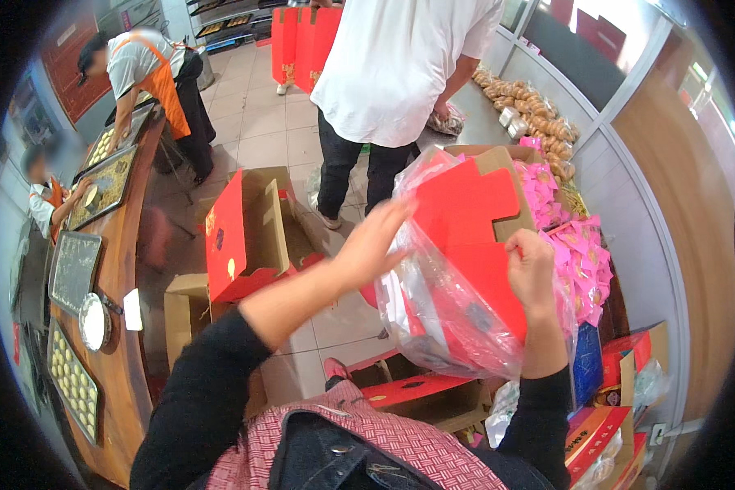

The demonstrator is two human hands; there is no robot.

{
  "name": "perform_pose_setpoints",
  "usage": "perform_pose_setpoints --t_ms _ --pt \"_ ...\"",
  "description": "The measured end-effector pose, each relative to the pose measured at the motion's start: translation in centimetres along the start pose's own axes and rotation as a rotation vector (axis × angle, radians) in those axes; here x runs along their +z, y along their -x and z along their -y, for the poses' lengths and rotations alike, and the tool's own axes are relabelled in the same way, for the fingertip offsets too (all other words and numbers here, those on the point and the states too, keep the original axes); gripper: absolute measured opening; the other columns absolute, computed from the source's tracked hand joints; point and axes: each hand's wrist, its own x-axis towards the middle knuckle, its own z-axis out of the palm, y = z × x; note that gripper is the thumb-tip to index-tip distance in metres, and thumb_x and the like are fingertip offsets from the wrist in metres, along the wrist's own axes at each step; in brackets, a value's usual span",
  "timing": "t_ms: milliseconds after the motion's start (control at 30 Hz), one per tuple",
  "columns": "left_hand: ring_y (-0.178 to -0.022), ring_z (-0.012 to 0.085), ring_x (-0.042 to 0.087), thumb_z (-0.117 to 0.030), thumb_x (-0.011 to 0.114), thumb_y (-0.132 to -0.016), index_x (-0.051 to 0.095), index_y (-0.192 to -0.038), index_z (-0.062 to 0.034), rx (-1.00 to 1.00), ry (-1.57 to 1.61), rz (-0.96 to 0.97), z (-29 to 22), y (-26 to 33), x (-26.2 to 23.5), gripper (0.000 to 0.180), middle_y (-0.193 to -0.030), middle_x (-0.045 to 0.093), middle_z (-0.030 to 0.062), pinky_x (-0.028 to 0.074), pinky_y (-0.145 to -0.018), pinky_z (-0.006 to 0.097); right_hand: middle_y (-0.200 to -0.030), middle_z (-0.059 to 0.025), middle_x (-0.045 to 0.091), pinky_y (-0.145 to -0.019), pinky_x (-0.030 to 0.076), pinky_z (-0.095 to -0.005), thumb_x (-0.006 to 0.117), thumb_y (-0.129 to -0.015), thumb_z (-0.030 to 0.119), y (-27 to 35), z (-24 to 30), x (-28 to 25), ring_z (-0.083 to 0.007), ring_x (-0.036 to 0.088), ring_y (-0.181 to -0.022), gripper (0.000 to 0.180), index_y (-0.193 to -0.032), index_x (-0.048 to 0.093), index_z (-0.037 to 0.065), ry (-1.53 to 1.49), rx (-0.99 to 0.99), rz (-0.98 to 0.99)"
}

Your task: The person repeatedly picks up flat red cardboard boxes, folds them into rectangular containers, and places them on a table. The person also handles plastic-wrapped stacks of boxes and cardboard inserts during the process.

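Note:
In front of me is a red cardboard box piece [465, 208] with a notched edge and a brown inner side. A clear plastic bag [453, 335] wraps loosely around its lower and left parts. My right hand [531, 265] is closed at the cardboard's right edge, gripping it. My left hand [376, 245] reaches across from the left with its fingers stretched out beside the bag's upper left edge. It holds nothing, and whether its fingertips touch the plastic is unclear.
An open red box [229, 245] stands left of centre. Pink packets [580, 265] are heaped at right, with bagged bread [539, 122] beyond. A wooden bench [122, 359] bears trays. A person in a white shirt [404, 65] stands ahead; another in an orange apron [163, 90] bends over the bench.

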Motion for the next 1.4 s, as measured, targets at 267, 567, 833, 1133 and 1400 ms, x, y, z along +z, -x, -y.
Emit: perform_pose_setpoints --t_ms 267,567,833,1133,1400 --pt "-0.07 0.0143 0.059 -0.003 0.075 -0.061 0.064 -0.086 0.0007 -0.121 0.424 0.641 0.5 -20.2 2.6 0.028 -0.072 0.064 0.0051 0.048 -0.068 0.03 -0.077 -0.015 0.056 -0.067 0.044 -0.0405 0.06 -0.07 -0.001 1.7 1.3 1.7 -0.032 0.056 -0.076 0.021 -0.088 0.052 0.003 -0.079 0.095 0.008" --pt "-0.068 0.009 0.059 0.002 0.071 -0.066 0.066 -0.078 -0.002 -0.125 0.573 0.573 4.5 -18.3 1.5 0.013 -0.071 0.066 0.0025 0.047 -0.063 0.026 -0.07 -0.0067 0.063 -0.058 0.045 -0.0288 0.072 -0.069 0.012 15.1 -7.5 -7.7 -0.0121 0.057 -0.061 0.016 -0.079 0.064 0.003 -0.273 0.538 0.677" --pt "-0.061 0.009 0.049 -0.015 0.073 -0.07 0.059 -0.072 -0.0034 0.342 0.243 0.297 -6.0 -21.9 3.1 0.019 -0.062 0.055 0.001 0.042 -0.056 0.028 -0.089 -0.0164 0.064 -0.073 0.046 -0.0318 0.069 -0.07 0.01 12.7 -4.4 -6.8 -0.0242 0.06 -0.082 0.032 -0.098 0.06 -0.002 0.063 0.421 0.08" --pt "-0.107 0.0325 0.054 -0.026 0.08 -0.059 0.034 -0.134 -0.0156 -0.202 0.134 0.472 7.6 -14.6 9.1 0.088 -0.114 0.058 0.0144 0.04 -0.094 0.037 -0.089 -0.0027 0.063 -0.073 0.045 -0.0247 0.058 -0.076 -0.003 4.8 -5.9 -9.5 -0.0087 0.055 -0.081 0.024 -0.1 0.06 -0.005 -0.161 0.538 -0.016" --pt "-0.116 0.0292 0.048 -0.021 0.064 -0.071 0.038 -0.131 -0.025 -0.519 -0.534 0.742 13.5 -8.6 7.9 0.065 -0.123 0.052 0.0051 0.013 -0.095 0.072 -0.092 -0.0049 0.063 -0.074 0.046 -0.0249 0.055 -0.077 -0.007 2.7 -9.1 -10.1 -0.0111 0.058 -0.082 0.022 -0.099 0.059 -0.006 -0.523 0.604 -0.109"
